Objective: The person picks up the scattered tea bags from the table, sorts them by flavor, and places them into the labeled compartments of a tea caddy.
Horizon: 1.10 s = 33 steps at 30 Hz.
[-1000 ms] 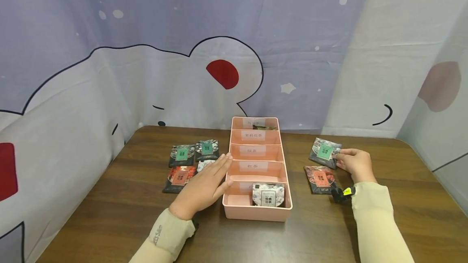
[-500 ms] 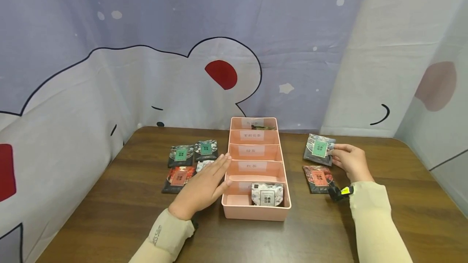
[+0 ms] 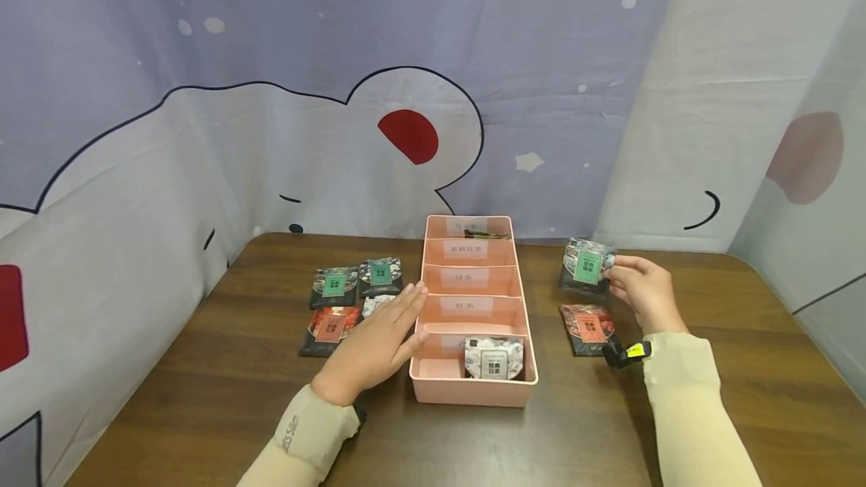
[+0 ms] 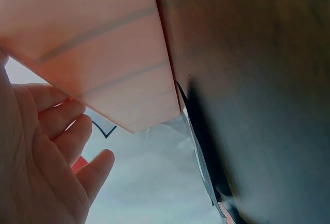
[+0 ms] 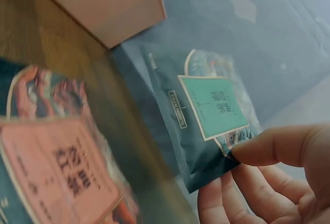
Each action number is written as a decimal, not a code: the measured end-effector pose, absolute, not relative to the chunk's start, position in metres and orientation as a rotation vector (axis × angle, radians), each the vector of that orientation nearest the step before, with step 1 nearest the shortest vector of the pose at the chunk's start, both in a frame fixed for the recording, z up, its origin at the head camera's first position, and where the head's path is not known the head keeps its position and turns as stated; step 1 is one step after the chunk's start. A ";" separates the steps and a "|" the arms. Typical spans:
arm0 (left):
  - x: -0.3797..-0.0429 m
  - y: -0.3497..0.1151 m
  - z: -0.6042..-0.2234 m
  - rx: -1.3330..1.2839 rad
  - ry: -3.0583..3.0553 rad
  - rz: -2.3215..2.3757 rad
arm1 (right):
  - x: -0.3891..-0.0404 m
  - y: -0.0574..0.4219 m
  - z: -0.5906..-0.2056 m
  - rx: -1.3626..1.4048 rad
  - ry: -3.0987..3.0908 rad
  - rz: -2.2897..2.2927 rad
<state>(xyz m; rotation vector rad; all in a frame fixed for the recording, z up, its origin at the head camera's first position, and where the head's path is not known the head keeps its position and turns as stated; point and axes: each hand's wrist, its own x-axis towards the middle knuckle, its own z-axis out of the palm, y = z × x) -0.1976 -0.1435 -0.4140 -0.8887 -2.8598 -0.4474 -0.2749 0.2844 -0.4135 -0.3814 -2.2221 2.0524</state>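
Note:
A dark tea sachet with a green label (image 3: 585, 267) is pinched at its right edge by my right hand (image 3: 646, 293). In the right wrist view this tea sachet (image 5: 201, 110) is tilted up off the table, thumb on its front, fingers behind. Below it lies a red-labelled tea sachet (image 3: 591, 329). My left hand (image 3: 372, 340), fingers straight, rests against the left rim of a pink divided box (image 3: 473, 394); the left wrist view shows its fingertips touching the box wall (image 4: 113, 53). A white tea sachet (image 3: 495, 359) stands in the box's nearest compartment.
Left of the box lie two green-labelled sachets (image 3: 334, 288), a red-labelled sachet (image 3: 329, 331) and a whitish sachet (image 3: 376, 305) partly hidden by my left hand. A green-edged packet (image 3: 487, 235) sits in the farthest compartment. A patterned curtain (image 3: 325, 156) hangs behind the table (image 3: 460, 446).
My right hand has lifted the green-labelled tea sachet off the table and brought it slightly left, tilting it upright. The left hand stays in place on the box.

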 end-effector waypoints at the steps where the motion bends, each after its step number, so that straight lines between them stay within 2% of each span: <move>1: -0.198 -0.144 -0.414 -0.884 -2.866 -0.443 | -0.275 0.284 -0.412 -0.370 -2.215 2.066; 33: -0.199 -0.143 -0.416 -0.906 -2.827 -0.444 | -0.257 0.233 -0.374 -0.081 -2.069 2.189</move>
